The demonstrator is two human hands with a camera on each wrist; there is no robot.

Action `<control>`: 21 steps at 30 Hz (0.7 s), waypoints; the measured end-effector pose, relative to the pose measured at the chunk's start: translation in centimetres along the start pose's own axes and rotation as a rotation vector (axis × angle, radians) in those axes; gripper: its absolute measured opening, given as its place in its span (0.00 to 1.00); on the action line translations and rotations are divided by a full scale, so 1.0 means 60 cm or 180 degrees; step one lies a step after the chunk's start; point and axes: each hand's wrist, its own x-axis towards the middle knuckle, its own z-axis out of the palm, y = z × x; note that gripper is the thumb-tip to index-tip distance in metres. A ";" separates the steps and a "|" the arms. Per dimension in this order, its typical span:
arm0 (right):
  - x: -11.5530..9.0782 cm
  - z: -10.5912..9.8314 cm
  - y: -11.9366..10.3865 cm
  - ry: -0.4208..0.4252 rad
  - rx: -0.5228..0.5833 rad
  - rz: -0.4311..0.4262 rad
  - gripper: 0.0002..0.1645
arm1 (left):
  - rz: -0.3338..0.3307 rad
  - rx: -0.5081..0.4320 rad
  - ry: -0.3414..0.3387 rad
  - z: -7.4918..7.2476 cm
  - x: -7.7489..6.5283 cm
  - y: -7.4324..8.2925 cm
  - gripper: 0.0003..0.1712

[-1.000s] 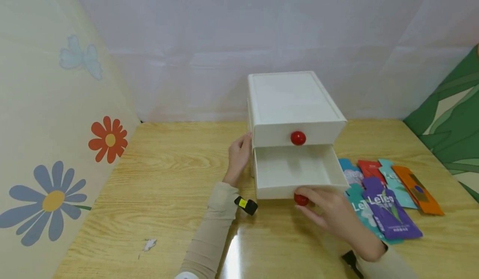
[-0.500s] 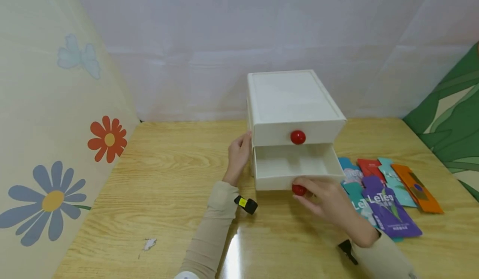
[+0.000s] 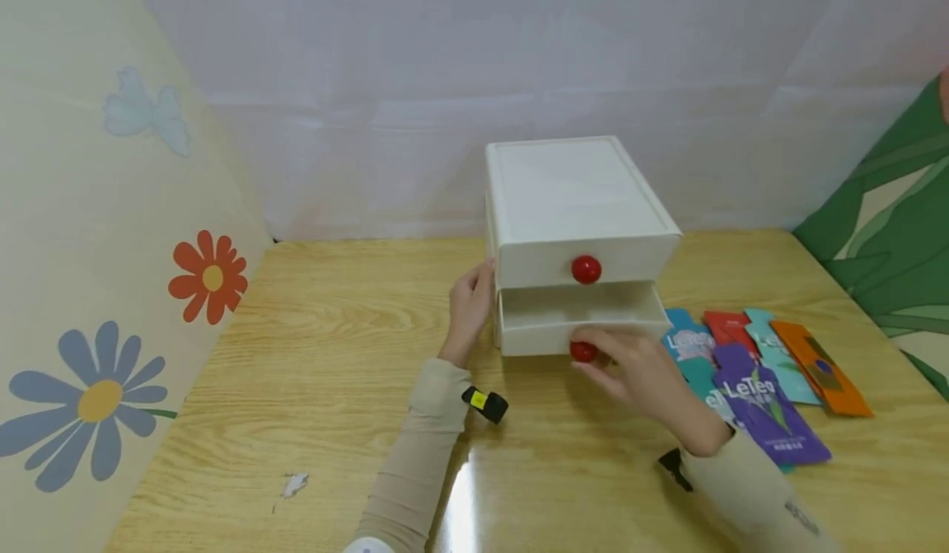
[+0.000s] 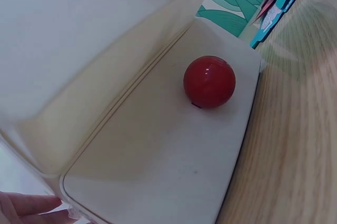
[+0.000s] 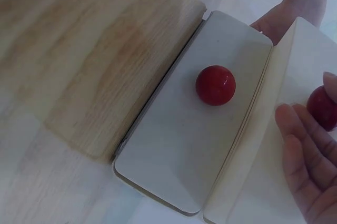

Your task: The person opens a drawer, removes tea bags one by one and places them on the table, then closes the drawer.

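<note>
A white drawer cabinet point(image 3: 582, 186) stands on the wooden table. Its middle drawer point(image 3: 537, 339) is partly pulled out, and the inside that shows is bare. My right hand point(image 3: 645, 380) pinches that drawer's round red knob point(image 3: 582, 351) between thumb and fingers. Against the cabinet's left side rest the fingers of my left hand point(image 3: 469, 310), fairly straight in the left wrist view. The top drawer, with its own red knob point(image 3: 586, 269), is closed. Beneath, both wrist views show a closed bottom drawer point(image 4: 158, 155) with a red knob point(image 5: 215, 85); the head view hides it.
Right of the cabinet lies a loose pile of flat pouches, among them a purple pouch point(image 3: 771, 409), an orange pouch point(image 3: 821, 367) and a red pouch point(image 3: 730, 328). A pale curtain point(image 3: 371, 108) hangs behind the table, and a flower-painted panel point(image 3: 67, 207) borders the left.
The middle drawer has slid back toward the cabinet, my right hand moving forward with its knob. My left hand has stayed at the cabinet's left side.
</note>
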 end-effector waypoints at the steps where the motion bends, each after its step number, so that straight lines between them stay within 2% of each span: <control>1: 0.002 0.001 0.002 0.0011 -0.0002 -0.0011 0.25 | 0.0004 -0.0010 -0.0009 -0.001 0.000 0.000 0.23; 6: 0.008 0.006 0.010 0.0038 -0.0039 0.0000 0.26 | 0.0029 -0.0035 -0.0046 -0.002 0.000 0.001 0.24; 14: 0.017 0.012 0.026 -0.0031 -0.0080 0.0113 0.28 | 0.0095 0.0062 0.0054 -0.001 0.000 0.002 0.22; 21: 0.026 0.018 0.040 -0.0075 0.0018 0.0183 0.17 | 0.0029 0.0031 0.0037 -0.001 0.001 0.003 0.22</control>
